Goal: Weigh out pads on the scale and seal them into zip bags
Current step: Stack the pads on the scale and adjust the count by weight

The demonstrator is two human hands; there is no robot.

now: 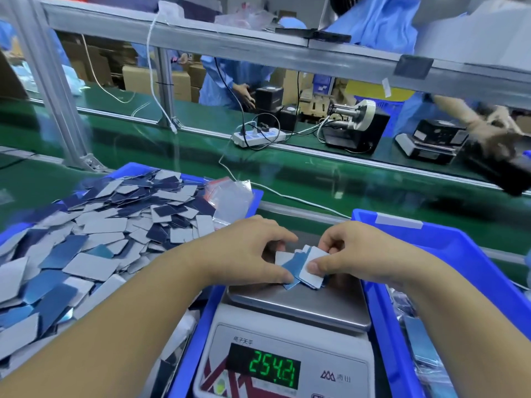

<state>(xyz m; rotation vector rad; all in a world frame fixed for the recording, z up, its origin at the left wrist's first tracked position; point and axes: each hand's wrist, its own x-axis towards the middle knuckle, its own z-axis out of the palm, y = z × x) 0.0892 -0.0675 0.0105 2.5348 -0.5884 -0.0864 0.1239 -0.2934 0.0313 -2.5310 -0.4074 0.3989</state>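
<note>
A small stack of blue and grey pads [305,268] lies on the steel pan of the scale [310,304]. My left hand [247,251] pinches the stack's left side, thumb on a blue pad. My right hand [356,254] grips its right side, thumb on a grey pad. The scale's green display [265,369] reads 254.21. A big heap of loose pads [94,242] fills the blue bin on the left. Clear zip bags [230,202] with red strips lie at that bin's far right corner.
A blue bin [459,254] stands right of the scale, with bagged items in it. Beyond runs a green conveyor belt [316,179] with a power strip [258,137], a tape dispenser [356,124] and another scale. People in blue gowns work on the far side.
</note>
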